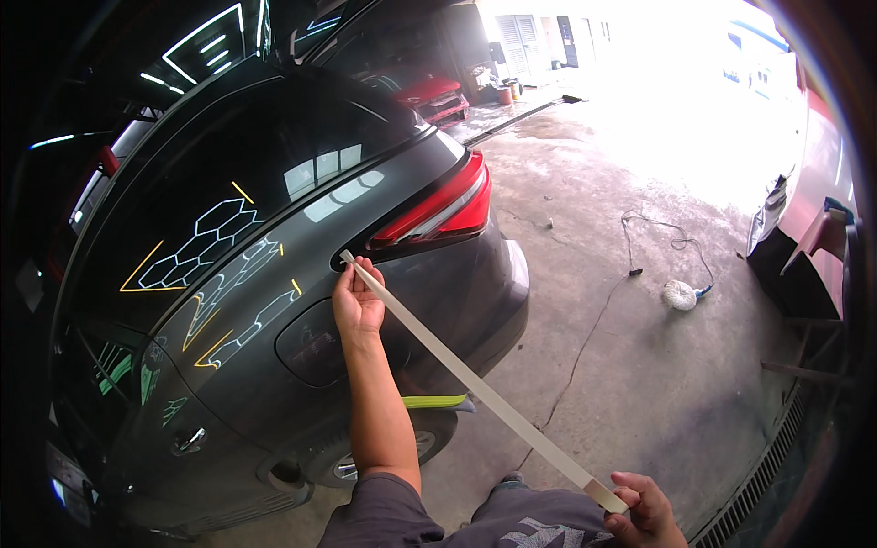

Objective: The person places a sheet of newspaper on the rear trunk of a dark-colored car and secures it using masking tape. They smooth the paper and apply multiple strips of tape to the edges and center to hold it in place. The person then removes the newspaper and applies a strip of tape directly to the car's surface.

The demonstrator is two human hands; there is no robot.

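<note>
A long strip of pale masking tape (493, 397) is stretched between my two hands, running beside the dark grey car (425, 315). My left hand (360, 306) is raised at the car's rear side, its fingers closed on the tape's upper end by the inner tip of the red tail light (438, 215). Low at the right, close to my body, my right hand (647, 513) grips the tape roll (607, 496), seen edge-on and partly covered by the fingers. Whether the upper end is stuck to the paint, I cannot tell.
Below my left arm is the car's rear wheel (437, 437), beside a yellow-green strip (434, 402). A round white-padded tool (680, 295) with a cord lies on the concrete floor (585, 320). A floor grate (754, 475) and another vehicle (827, 173) are at right.
</note>
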